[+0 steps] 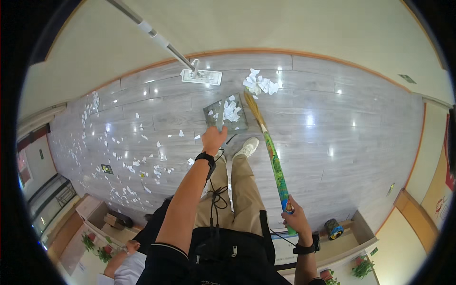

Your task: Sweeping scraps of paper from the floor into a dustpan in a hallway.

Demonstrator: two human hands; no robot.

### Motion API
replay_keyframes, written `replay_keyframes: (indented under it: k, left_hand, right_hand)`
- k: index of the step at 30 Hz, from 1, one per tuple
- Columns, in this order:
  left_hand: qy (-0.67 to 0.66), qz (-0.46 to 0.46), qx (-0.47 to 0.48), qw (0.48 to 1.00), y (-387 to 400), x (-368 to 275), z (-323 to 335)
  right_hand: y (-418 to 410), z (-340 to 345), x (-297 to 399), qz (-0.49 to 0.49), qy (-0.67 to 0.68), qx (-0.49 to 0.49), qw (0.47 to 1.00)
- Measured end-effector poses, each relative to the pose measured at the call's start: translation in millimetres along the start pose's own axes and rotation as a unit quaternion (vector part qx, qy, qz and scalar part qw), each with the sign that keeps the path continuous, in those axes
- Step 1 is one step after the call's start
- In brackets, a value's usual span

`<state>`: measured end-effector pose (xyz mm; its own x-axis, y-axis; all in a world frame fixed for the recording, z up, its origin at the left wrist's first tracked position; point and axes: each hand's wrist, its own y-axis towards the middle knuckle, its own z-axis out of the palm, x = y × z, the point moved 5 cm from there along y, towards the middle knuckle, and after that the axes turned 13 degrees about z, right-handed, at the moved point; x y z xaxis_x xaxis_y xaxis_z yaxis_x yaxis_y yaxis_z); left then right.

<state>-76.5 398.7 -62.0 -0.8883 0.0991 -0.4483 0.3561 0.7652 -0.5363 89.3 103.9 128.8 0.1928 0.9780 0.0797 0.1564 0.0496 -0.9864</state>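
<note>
My left hand (213, 139) grips the upright handle of a grey dustpan (241, 124) standing on the floor before my feet. Several torn white paper scraps (231, 111) lie in the pan. In my right hand (298, 216) is the lower end of a broom (275, 162) with a green patterned handle. Its straw bristles (252, 105) reach forward past the pan's right side. Just beyond the bristle tips rests a small heap of white paper pieces (263, 85).
A flat mop (210, 77) stands near the far wall's orange baseboard, its pole rising leftward. Many paper scraps (136, 163) litter the floor at left. Behind me are counters with potted plants (362, 267); another person's arm (119, 258) shows at lower left.
</note>
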Motion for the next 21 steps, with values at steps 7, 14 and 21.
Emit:
replay_keyframes:
  k: [7, 14, 21]
  left_hand:
    - [-0.017, -0.042, -0.056, 0.997, -26, 40, -19]
    - [-0.148, -0.078, -0.082, 0.983, -62, 91, -48]
    - [-0.207, -0.125, -0.134, 0.961, -100, 128, -80]
  right_hand:
    - [-9, 1, 14, 0.017, -0.04, -0.016, 0.999]
    - [-25, 27, 40, 0.002, -0.106, -0.037, 0.994]
    - [-45, 43, 77, -0.031, -0.186, -0.058, 0.98]
